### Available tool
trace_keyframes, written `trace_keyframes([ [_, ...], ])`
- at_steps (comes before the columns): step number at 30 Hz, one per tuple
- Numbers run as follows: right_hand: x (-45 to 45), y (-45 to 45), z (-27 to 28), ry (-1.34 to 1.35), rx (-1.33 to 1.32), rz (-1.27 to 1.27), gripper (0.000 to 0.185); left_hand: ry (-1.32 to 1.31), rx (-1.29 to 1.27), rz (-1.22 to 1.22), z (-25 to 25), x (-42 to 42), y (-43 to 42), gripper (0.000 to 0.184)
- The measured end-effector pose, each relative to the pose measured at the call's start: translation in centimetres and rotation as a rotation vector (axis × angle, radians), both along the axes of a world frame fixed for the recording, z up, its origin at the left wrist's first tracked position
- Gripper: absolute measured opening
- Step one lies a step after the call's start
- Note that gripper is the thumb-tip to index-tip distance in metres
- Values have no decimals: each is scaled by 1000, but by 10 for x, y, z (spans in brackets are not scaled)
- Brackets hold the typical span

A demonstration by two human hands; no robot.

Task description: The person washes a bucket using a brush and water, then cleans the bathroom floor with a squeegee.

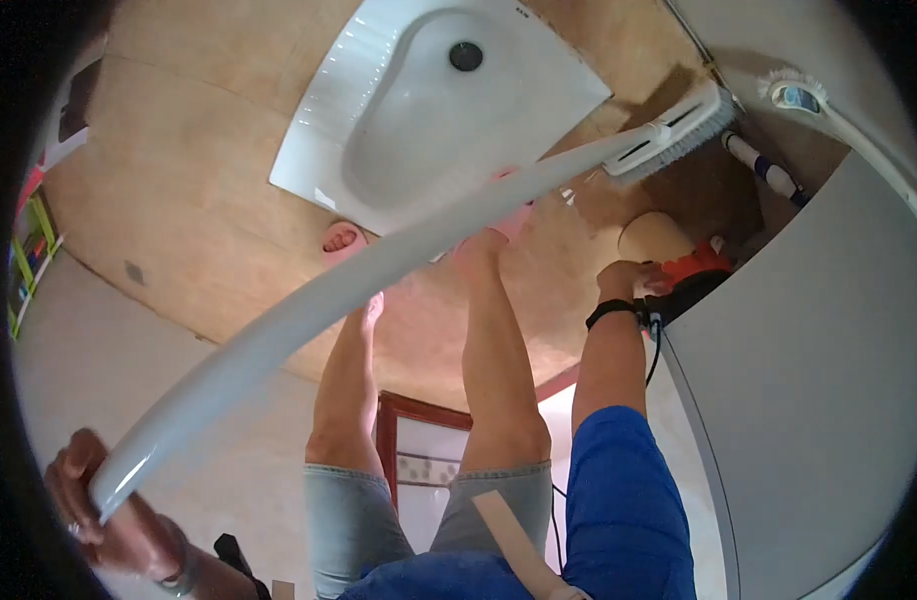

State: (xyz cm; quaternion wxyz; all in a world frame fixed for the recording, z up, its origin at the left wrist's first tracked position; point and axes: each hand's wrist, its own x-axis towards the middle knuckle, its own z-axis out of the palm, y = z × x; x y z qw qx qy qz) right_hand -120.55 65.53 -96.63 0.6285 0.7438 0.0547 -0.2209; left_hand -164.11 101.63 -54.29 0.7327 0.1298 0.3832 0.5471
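Note:
In the lower left, my left hand (109,510) is closed around the end of a long white handle. It belongs to a floor scrub brush (379,270) that runs diagonally across the view. Its bristled head (679,130) is at the upper right, close to the wall. My right hand (629,280), with a black band at the wrist, is beside the grey panel, its fingers curled at a red object (701,268) with a dark part. The panel partly hides that object, so its kind is unclear.
A white squat toilet (319,150) is set in the tan floor (199,190). A white toilet brush (869,150) is by the right wall above the large grey panel (809,370). A white and blue tube (769,170) stands near the corner. A green rack (39,240) is at far left.

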Motion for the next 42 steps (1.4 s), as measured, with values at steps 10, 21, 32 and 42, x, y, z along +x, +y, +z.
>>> trace_keyframes([
  [10, -22, -83, -1, 712, 505, -253, 61, 134, -266, 43, -101, 45, -38, 40],
  [21, -77, 148, 123, 8, 2212, -2230, 19, 34, -301, -106, -125, 96, -88, 41],
  [32, -105, 140, 138, -611, 2143, -1614, 10, 90, -297, 113, -130, -76, -62, 22],
  [42, -80, 120, 96, -386, 2151, -911, 42, 289, -606, 125, -210, -68, -72, 39],
])
